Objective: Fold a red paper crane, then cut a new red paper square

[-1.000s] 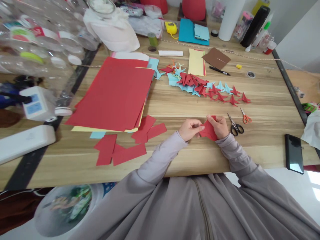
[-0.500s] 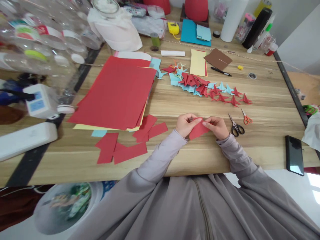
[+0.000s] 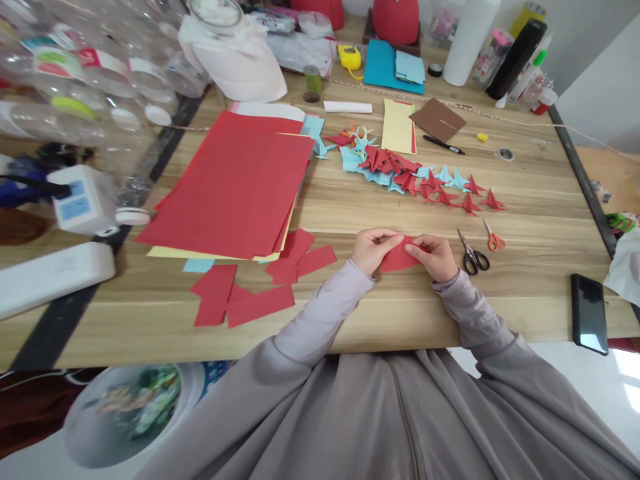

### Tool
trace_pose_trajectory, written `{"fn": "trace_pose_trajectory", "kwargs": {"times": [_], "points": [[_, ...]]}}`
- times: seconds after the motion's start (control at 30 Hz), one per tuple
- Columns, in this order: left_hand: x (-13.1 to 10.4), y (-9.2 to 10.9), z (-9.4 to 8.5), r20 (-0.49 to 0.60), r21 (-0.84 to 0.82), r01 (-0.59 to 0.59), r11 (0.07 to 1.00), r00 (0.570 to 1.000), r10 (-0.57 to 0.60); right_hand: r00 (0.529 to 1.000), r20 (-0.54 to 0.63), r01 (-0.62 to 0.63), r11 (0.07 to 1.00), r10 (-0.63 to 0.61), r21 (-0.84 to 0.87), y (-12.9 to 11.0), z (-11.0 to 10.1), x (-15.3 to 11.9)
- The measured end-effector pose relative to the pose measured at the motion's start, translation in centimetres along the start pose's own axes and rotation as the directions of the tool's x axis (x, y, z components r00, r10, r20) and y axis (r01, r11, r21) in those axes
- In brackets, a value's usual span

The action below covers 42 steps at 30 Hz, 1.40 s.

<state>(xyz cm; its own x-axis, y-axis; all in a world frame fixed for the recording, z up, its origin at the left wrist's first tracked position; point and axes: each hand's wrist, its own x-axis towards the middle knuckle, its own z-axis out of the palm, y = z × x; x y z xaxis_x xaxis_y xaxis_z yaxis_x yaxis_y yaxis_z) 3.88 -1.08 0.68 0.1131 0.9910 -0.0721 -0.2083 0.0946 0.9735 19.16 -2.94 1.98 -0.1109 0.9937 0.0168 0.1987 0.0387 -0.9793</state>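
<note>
A small piece of red paper (image 3: 399,259) is held between both hands above the table's front part. My left hand (image 3: 373,249) pinches its left side, thumb on top. On its right side, my right hand (image 3: 436,256) grips the paper between thumb and fingers. Whether the paper has a fold is partly hidden by the fingers. Black-handled scissors (image 3: 473,253) and smaller orange scissors (image 3: 494,237) lie just right of my right hand. Beyond the hands runs a heap of folded red and blue paper cranes (image 3: 395,167).
Large red sheets (image 3: 235,183) are stacked at left, with cut red pieces (image 3: 263,305) in front. A phone (image 3: 589,313) lies at the right edge. A black pen (image 3: 444,145) and yellow paper (image 3: 397,125) lie farther back. Plastic bottles (image 3: 100,73) crowd the far left.
The red paper's visible shape has changed: its lower edge sits slightly higher and more level, and its top no longer peaks. Both hands stay in nearly the same place.
</note>
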Motion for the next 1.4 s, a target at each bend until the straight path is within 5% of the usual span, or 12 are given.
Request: {"fn": "trace_pose_trajectory", "kwargs": {"times": [0.27,0.47,0.8,1.1,1.4], "points": [[0.0,0.2,-0.2,0.027,0.021,0.021,1.000,0.999,-0.022,0.996,0.085,-0.034,0.999,0.036,-0.030,0.3,0.6,-0.2],[0.2,-0.3,0.0,-0.009,-0.084,0.088,0.993,0.996,-0.089,0.998,-0.005,-0.065,0.996,0.066,0.055,0.2,0.7,-0.1],[0.2,-0.3,-0.4,0.027,0.163,-0.020,0.986,1.000,0.016,0.999,-0.015,-0.050,0.999,0.050,0.009,0.6,0.5,-0.1],[0.2,-0.6,-0.2,0.072,0.073,0.039,0.997,0.996,-0.044,0.992,-0.124,-0.037,0.999,0.035,-0.013,0.1,0.4,0.2],[0.1,-0.6,-0.3,0.090,0.062,0.118,0.991,0.988,-0.123,0.997,-0.071,-0.007,1.000,0.009,0.029,-0.5,0.1,0.1]]}}
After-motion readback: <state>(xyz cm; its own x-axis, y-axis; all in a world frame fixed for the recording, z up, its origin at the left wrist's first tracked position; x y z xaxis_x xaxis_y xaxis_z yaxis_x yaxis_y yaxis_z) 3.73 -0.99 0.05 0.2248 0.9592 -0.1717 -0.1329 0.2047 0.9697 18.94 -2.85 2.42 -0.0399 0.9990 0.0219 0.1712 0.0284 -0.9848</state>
